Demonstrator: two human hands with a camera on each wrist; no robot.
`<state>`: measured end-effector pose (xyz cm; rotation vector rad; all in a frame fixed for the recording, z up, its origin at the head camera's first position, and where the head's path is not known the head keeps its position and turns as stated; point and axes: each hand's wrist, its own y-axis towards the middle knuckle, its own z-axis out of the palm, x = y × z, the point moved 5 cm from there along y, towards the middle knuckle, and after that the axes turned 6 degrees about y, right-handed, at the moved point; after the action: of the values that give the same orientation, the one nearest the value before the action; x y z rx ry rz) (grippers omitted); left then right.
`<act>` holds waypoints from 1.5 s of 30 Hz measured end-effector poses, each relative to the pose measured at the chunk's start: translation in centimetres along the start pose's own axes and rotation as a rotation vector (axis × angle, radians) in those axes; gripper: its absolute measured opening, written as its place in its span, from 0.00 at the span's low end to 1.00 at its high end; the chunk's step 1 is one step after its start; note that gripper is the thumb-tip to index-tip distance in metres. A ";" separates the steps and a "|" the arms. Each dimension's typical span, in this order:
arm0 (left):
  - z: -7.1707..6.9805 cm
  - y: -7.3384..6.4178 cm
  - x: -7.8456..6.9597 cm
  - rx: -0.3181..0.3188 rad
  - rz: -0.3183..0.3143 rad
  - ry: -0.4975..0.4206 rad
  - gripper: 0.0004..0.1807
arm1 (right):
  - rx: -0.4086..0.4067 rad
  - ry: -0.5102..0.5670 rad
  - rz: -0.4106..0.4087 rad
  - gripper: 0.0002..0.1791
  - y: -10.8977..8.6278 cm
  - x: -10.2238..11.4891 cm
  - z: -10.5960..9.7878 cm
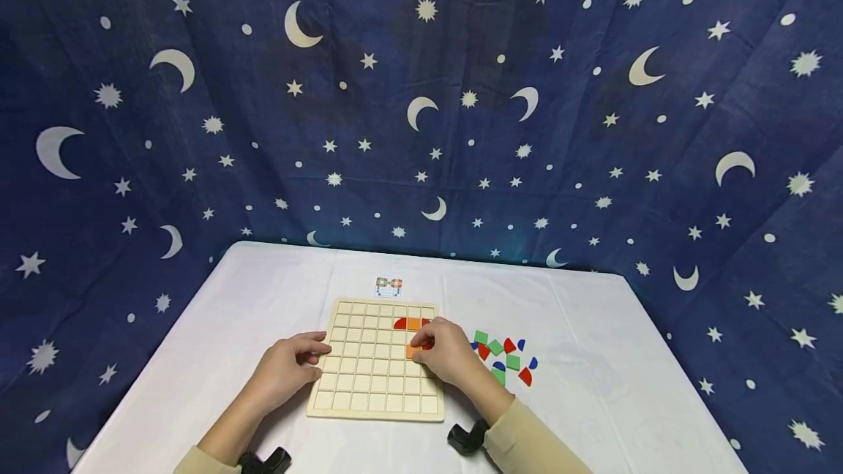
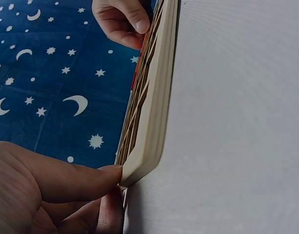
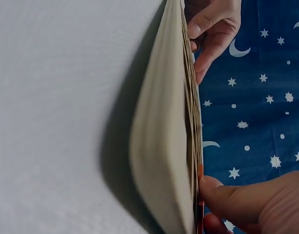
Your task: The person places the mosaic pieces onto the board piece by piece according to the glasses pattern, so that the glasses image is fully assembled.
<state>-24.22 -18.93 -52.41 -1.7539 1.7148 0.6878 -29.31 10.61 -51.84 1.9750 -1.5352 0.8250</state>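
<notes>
A light wooden grid board (image 1: 361, 366) lies on the table with rows of square recesses. At its left edge rests my left hand (image 1: 285, 374), thumb (image 2: 90, 181) and fingers touching the rim. Over the board's right side, my right hand (image 1: 451, 350) has its thumb and index finger around an orange square tile (image 1: 412, 351) in a recess. A red piece beside that tile is partly hidden under the hand. In a row farther back sit a red quarter-round tile (image 1: 400, 324), an orange square tile (image 1: 413, 324) and another red piece, partly covered by my fingers.
Loose green squares (image 1: 513, 362), red quarter-rounds (image 1: 525, 376) and blue half-rounds (image 1: 533, 363) lie right of the board. A small printed pattern card (image 1: 388, 285) lies behind it. The white table (image 1: 612, 386) meets a dark blue star-and-moon cloth (image 1: 369, 108).
</notes>
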 end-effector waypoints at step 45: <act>-0.1 -0.1 -0.2 0.008 0.006 0.007 0.21 | -0.132 -0.040 0.217 0.10 -6.1 -7.8 -11.3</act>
<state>-24.14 -18.86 -52.22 -1.7482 1.7256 0.6774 -26.58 25.17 -49.82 1.7623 -1.8026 0.7507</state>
